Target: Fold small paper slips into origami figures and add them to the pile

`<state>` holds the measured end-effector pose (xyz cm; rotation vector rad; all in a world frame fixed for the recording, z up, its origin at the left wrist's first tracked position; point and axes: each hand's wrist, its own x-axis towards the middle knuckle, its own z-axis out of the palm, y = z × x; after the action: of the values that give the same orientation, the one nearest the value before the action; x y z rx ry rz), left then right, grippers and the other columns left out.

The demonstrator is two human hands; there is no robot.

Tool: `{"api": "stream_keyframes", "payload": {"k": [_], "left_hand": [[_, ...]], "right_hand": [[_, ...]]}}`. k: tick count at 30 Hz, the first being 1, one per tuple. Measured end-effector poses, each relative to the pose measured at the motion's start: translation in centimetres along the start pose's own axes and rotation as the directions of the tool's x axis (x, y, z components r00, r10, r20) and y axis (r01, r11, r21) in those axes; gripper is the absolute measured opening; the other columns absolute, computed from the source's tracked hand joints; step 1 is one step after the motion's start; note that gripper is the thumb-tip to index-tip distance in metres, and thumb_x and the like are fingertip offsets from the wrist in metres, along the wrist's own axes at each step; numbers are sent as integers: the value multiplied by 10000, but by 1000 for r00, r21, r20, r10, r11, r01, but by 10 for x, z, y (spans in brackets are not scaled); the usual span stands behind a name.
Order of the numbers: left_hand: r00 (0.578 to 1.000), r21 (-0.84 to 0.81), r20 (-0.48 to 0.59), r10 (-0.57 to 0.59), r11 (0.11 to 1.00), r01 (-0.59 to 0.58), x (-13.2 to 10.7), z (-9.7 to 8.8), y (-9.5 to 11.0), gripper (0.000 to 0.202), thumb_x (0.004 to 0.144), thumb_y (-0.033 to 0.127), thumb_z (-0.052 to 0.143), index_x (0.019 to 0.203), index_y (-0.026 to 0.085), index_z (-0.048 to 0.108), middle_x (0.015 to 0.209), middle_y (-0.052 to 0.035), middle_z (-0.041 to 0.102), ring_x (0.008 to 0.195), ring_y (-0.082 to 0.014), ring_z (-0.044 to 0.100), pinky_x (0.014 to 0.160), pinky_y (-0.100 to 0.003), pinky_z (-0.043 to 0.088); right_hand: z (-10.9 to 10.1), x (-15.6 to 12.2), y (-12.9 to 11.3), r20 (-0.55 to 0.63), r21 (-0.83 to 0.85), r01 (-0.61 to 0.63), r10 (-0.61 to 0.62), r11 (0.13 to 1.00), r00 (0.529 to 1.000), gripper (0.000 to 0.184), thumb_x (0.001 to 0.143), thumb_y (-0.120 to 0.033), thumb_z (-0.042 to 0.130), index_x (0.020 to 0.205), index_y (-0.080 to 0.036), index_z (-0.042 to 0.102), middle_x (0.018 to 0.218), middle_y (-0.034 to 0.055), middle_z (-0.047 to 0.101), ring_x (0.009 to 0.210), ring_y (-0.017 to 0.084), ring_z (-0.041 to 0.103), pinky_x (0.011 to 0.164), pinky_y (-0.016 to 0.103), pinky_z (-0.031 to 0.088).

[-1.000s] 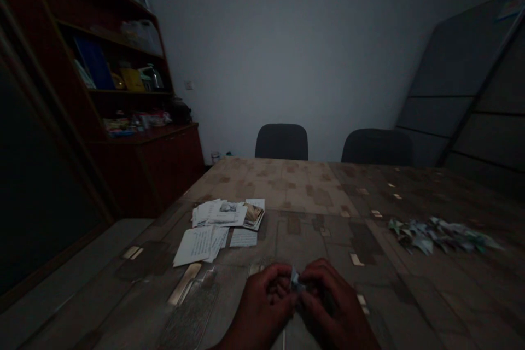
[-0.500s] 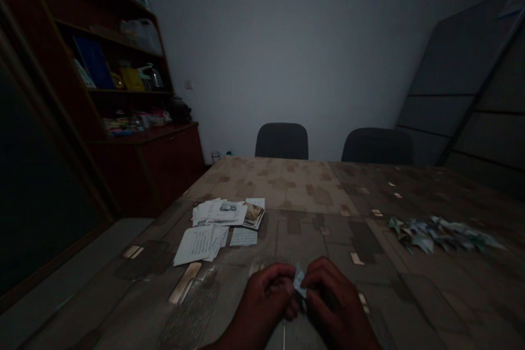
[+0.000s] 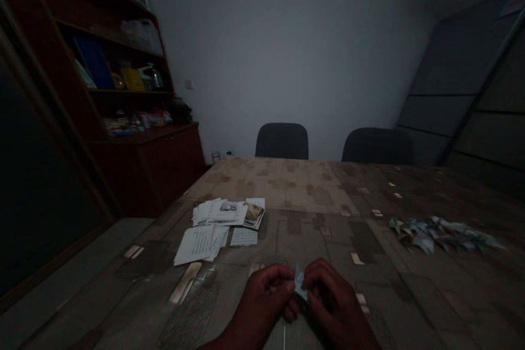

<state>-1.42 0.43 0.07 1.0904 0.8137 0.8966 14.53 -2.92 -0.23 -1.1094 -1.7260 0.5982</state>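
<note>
Since the feed reaches me dim, I am working from outlines: my left hand (image 3: 264, 292) and my right hand (image 3: 334, 301) are both curled and closed from either side on a small folded paper piece (image 3: 300, 283), which stands up pale between them, close to the near edge of the patterned tabletop (image 3: 311, 186). Neither hand is released; both are pinching, though the fingers hide much of the paper, so I cannot tell its full shape or which fingers bear on it. For a pinch this fine, I would keep the thumbs and forefingers near the fold, press lightly and hold the wrists low so the paper cannot slip. Toward the left edge of the table lie a stack of printed papers and photographs (image 3: 225, 214), loose written sheets (image 3: 197, 245) and a small ruled slip (image 3: 243, 237). Toward the right edge sits a heap of folded paper pieces (image 3: 435, 235), well apart from my hands. Two dark chairs (image 3: 281, 142) stand beyond the far edge.
</note>
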Motion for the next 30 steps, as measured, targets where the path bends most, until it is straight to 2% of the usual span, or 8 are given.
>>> {"api": "stream_keyframes", "payload": {"k": [7, 13, 16, 18, 21, 30], "left_hand": [[998, -60, 5, 64, 996, -63, -2, -1, -4, 439, 681, 459, 786, 927, 144, 606, 677, 6, 620, 516, -117, 591, 496, -222, 446], [991, -82, 68, 114, 991, -108, -6, 0, -5, 441, 725, 399, 768, 1045, 197, 541, 679, 42, 592, 528, -104, 574, 524, -222, 440], [990, -52, 74, 118, 992, -114, -5, 0, -5, 401, 711, 376, 777, 992, 185, 563, 683, 30, 602, 528, -107, 567, 514, -220, 432], [993, 18, 38, 111, 994, -112, -5, 0, -2, 299, 717, 364, 764, 844, 157, 589, 640, 23, 592, 538, -114, 566, 517, -218, 432], [994, 113, -7, 108, 988, -107, -5, 2, 2, 260, 733, 356, 727, 705, 140, 584, 556, 9, 588, 507, -118, 559, 504, -216, 419], [997, 175, -64, 33, 984, -21, -3, 6, -5, 182, 706, 268, 684, 652, 158, 549, 480, 24, 568, 420, -123, 548, 433, -210, 396]], "right_hand": [[0, -2, -3, 34, -18, -70, 71, 997, 997, 96, 864, -183, 473, 805, -206, 545, 766, -5, 532, 659, 150, 528, 599, 244, 409], [0, -1, -4, 56, -21, -127, 128, 992, 990, 108, 870, -217, 476, 817, -200, 570, 753, -3, 551, 650, 155, 531, 597, 245, 407], [1, -1, -3, 45, -21, -114, 115, 993, 992, 113, 867, -226, 480, 801, -201, 568, 733, -8, 539, 637, 155, 521, 583, 242, 398], [1, -2, -2, 44, -28, -114, 115, 993, 992, 111, 866, -223, 489, 789, -202, 565, 719, -15, 525, 630, 152, 512, 578, 240, 391], [2, -1, -2, 41, -35, -124, 126, 992, 991, 123, 878, -231, 492, 768, -206, 540, 707, -21, 506, 630, 151, 508, 576, 239, 388], [1, -1, -3, 15, -32, 4, -4, 999, 1000, 148, 915, -213, 473, 768, -220, 495, 780, -9, 502, 699, 155, 517, 624, 247, 395]]}}
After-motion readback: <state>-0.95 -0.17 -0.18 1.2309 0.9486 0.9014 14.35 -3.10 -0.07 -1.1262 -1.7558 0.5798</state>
